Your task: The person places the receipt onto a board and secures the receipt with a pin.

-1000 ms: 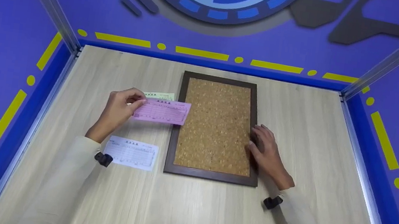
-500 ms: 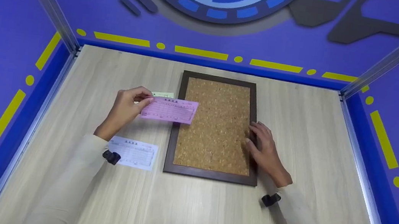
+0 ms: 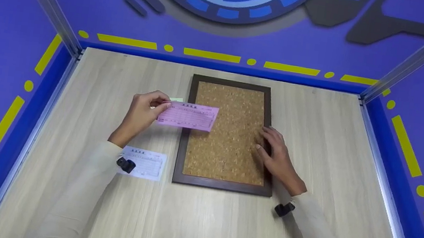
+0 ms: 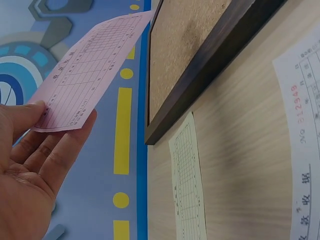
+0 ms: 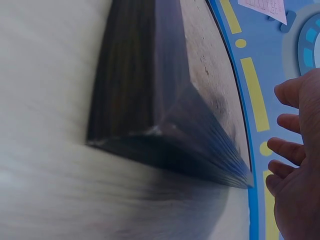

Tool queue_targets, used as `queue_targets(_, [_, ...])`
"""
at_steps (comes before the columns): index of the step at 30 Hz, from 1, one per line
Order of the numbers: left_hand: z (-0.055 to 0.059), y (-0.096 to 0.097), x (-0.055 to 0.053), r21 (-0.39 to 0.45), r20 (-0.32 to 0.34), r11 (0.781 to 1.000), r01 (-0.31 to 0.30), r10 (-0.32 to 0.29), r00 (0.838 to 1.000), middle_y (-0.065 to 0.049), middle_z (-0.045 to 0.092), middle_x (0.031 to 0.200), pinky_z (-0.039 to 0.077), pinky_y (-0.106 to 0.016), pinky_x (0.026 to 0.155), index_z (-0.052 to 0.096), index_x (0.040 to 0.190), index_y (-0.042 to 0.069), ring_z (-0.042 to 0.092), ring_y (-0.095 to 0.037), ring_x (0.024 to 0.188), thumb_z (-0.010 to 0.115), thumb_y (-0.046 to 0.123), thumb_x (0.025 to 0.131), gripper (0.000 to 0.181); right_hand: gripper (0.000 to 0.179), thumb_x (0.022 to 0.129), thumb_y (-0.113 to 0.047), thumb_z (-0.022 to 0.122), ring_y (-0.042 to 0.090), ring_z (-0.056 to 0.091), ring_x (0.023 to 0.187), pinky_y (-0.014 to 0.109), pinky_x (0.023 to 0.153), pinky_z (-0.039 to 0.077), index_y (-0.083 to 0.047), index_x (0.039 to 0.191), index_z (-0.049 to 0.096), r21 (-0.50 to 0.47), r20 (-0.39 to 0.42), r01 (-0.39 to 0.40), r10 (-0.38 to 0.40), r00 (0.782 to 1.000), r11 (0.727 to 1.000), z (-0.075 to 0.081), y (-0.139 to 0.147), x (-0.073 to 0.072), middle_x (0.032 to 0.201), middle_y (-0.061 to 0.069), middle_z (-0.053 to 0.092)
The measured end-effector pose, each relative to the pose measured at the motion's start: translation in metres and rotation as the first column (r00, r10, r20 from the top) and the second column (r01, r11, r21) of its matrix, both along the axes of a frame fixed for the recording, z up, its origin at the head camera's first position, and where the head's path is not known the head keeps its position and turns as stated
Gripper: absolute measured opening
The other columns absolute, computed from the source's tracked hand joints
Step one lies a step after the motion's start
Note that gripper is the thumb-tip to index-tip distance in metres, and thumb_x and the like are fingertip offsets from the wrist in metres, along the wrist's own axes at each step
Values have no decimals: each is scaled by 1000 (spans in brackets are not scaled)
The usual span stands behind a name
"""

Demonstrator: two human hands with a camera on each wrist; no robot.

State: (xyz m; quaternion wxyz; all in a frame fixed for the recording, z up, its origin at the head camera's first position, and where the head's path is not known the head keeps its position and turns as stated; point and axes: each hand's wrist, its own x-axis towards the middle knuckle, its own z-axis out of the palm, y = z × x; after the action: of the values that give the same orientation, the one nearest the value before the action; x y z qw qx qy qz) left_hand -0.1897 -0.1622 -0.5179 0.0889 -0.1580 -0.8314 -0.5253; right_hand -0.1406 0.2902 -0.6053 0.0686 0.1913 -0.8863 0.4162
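Lying wristward of left hand: white slip, thin, printed. Right hand loose-fingered, gripping nothing; inward of fingers, corkboard, speckled cork, dark wood-grained frame; contact unclear. Left thumb and fingers pinch pink slip, rectangular, jutting past fingertips above corkboard's left edge. Step looks like positioning pink slip; next move likely calls for level lowering. Beyond left fingertips: pale green slip.

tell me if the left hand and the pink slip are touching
Touching: the left wrist view shows the left hand pinching the pink slip by one end.
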Motion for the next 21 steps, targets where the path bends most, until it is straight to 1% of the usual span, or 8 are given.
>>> queue_targets(7, [0, 7, -1, 18, 7, 1000, -3, 3, 1000, -12, 80, 100, 57, -17, 83, 79, 107, -2, 75, -23, 92, 76, 0, 102, 6, 50, 105, -5, 73, 52, 35, 157, 68, 127, 28, 9, 151, 59, -9, -2, -11, 11, 1000, 1000, 4, -4, -2, 160, 30, 53])
queue_targets(16, [0, 14, -2, 50, 33, 999, -5, 4, 999, -13, 80, 100, 58, -19, 83, 79, 106, -2, 76, -23, 93, 77, 0, 102, 5, 49, 105, -5, 73, 54, 38, 156, 70, 125, 30, 12, 148, 60, -13, -52, -23, 22, 998, 1000, 6, -11, -3, 156, 33, 54])
queue_targets(21, [0, 18, -2, 56, 27, 998, -5, 4, 1000, -12, 81, 100, 57, -19, 82, 80, 106, -2, 76, -23, 92, 78, -1, 101, 6, 47, 105, -6, 73, 52, 39, 155, 68, 125, 31, 12, 147, 61, -27, -51, -26, 25, 998, 999, 6, -14, -3, 157, 33, 54])
